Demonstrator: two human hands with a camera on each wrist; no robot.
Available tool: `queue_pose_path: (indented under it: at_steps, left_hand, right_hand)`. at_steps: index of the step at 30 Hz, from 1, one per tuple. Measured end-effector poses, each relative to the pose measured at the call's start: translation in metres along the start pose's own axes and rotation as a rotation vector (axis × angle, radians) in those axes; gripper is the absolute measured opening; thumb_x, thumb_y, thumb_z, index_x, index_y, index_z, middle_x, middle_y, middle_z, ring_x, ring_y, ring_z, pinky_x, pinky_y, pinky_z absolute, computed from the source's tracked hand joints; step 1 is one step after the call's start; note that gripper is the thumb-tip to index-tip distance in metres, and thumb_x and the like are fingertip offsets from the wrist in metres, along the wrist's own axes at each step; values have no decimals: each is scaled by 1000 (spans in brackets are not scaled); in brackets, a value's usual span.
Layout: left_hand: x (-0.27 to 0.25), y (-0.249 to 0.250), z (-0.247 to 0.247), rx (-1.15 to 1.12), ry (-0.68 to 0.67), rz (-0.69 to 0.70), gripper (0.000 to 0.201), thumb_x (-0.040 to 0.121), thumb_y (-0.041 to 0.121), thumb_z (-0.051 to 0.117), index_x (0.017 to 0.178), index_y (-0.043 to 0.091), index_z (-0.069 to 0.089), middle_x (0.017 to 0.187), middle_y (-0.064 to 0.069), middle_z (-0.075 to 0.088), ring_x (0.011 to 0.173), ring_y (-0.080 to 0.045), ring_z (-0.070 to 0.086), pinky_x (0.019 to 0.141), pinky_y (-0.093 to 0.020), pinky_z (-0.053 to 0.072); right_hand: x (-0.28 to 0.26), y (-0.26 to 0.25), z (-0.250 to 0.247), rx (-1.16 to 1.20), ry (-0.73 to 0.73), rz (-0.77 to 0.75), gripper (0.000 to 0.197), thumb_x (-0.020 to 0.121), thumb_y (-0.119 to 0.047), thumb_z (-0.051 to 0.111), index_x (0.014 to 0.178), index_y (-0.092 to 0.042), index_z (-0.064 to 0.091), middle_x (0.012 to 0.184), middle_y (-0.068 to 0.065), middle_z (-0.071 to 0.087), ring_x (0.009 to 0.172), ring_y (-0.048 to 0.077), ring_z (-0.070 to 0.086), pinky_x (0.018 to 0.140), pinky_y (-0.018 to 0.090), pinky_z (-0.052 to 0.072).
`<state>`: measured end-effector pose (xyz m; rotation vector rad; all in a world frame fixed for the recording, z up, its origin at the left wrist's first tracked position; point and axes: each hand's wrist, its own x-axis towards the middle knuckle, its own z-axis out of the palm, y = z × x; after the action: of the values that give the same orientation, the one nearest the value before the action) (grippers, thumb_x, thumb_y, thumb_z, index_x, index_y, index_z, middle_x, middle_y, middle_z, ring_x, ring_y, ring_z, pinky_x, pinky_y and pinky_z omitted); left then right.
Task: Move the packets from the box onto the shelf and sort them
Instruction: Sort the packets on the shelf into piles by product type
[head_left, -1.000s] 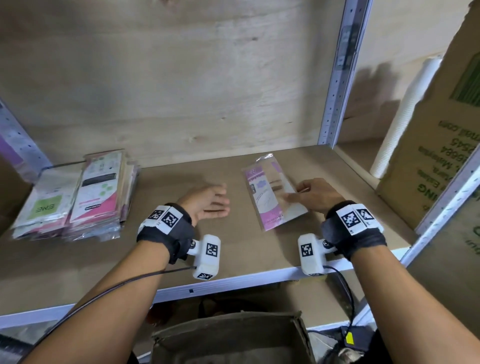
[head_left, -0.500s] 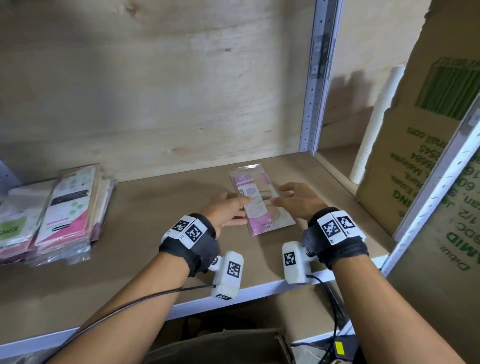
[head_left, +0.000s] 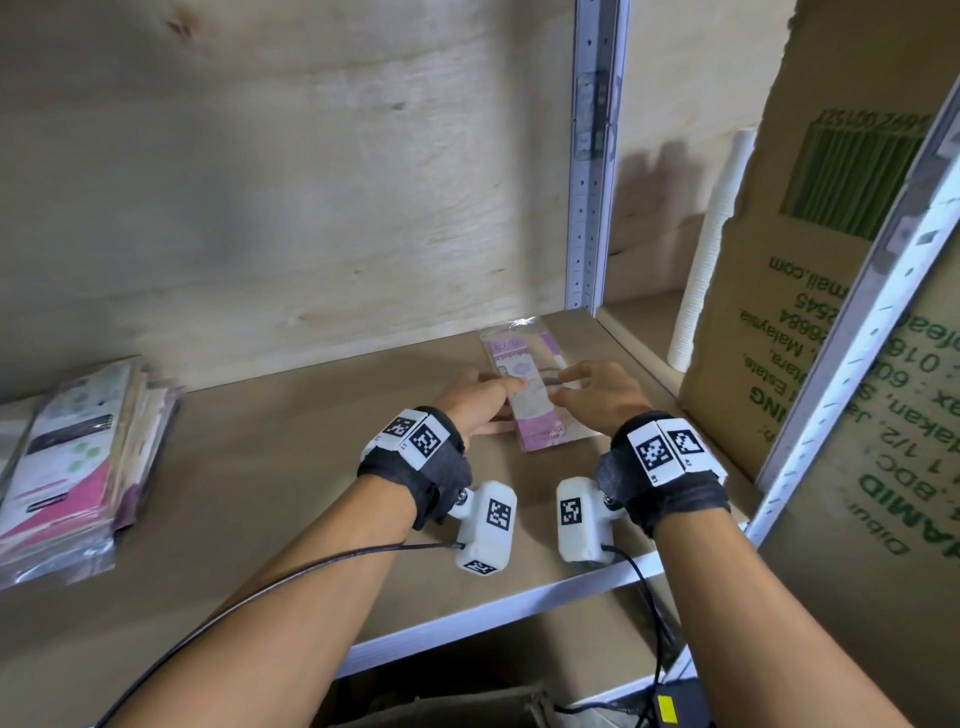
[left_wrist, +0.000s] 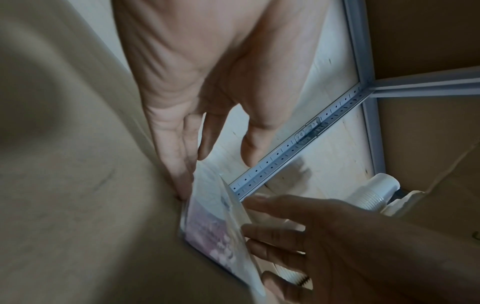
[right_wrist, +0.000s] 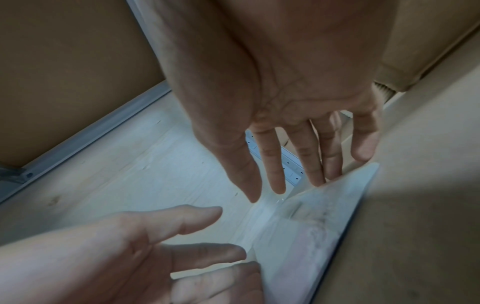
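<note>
A clear packet with pink and purple print (head_left: 543, 434) lies flat on the brown shelf board (head_left: 260, 467), near the back right corner. My left hand (head_left: 483, 400) touches its left edge with straight fingers. My right hand (head_left: 597, 392) rests its spread fingertips on the right side. The left wrist view shows the left fingers (left_wrist: 182, 156) against the packet (left_wrist: 213, 222), which looks slightly lifted on the right hand's side. In the right wrist view the right fingers (right_wrist: 314, 164) reach the packet's (right_wrist: 324, 226) far end. A stack of several packets (head_left: 78, 467) sits at the shelf's left end.
A grey perforated upright (head_left: 592, 156) stands behind the packet. A large printed cardboard carton (head_left: 831, 312) and a white stack of cups (head_left: 711, 249) fill the bay to the right. A plywood wall (head_left: 311, 182) backs the shelf. A brown box top (head_left: 457, 709) shows below the shelf edge.
My left hand moved right from the bare board to the packet's left edge. The packet has been turned straighter and sits nearer the back corner, now between both hands.
</note>
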<state>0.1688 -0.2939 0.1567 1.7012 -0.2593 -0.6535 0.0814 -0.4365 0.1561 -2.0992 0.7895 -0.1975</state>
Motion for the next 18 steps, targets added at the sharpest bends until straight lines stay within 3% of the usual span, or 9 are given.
queue_pose_path:
  at_steps: [2, 5, 10, 12, 14, 16, 18]
  left_hand:
    - [5, 1, 2, -1, 3, -9, 13, 93, 19, 68, 104, 14, 64, 101, -8, 75, 93, -21, 73, 72, -31, 62]
    - [8, 2, 4, -21, 1, -21, 13, 94, 20, 68, 104, 15, 62, 103, -9, 74, 96, -21, 72, 69, -29, 62]
    - [7, 5, 6, -20, 7, -31, 39, 94, 20, 68, 127, 8, 54, 115, -12, 72, 102, -23, 71, 68, -29, 62]
    - [2, 5, 2, -5, 15, -18, 37, 93, 20, 69, 123, 7, 51, 120, -12, 69, 102, -23, 69, 66, -29, 63]
    - [-7, 3, -7, 33, 22, 3, 37, 92, 22, 71, 118, 11, 46, 125, -10, 63, 106, -24, 67, 74, -33, 63]
    - [-19, 0, -24, 86, 38, 37, 47, 92, 25, 71, 129, 10, 47, 129, -8, 60, 109, -24, 66, 85, -37, 62]
    - [-35, -2, -44, 113, 51, 78, 42, 94, 24, 68, 129, 5, 56, 128, -9, 63, 106, -23, 68, 85, -34, 62]
  right_hand:
    - [4, 1, -1, 3, 0, -5, 31, 85, -33, 71, 114, -26, 66, 129, 8, 60, 116, 22, 56, 92, 25, 39]
    - [10, 3, -3, 18, 2, -5, 30, 84, -31, 72, 113, -25, 67, 131, 8, 59, 119, 22, 56, 95, 27, 40]
    - [15, 3, -3, 12, 1, -19, 29, 83, -30, 72, 112, -23, 68, 132, 9, 59, 122, 23, 55, 105, 33, 43]
    - [13, 3, -6, -13, -3, -20, 33, 83, -31, 72, 115, -22, 67, 132, 8, 60, 123, 24, 54, 107, 35, 42]
    - [9, 3, -9, -46, 20, -32, 35, 83, -30, 72, 116, -22, 67, 131, 7, 60, 122, 24, 55, 106, 36, 43]
    - [3, 2, -11, -69, 69, -71, 33, 83, -29, 71, 115, -22, 67, 128, 5, 60, 120, 24, 55, 105, 38, 44]
    - [-7, -3, -12, -76, 104, -133, 28, 82, -29, 72, 109, -22, 68, 118, 2, 64, 113, 21, 58, 99, 33, 47]
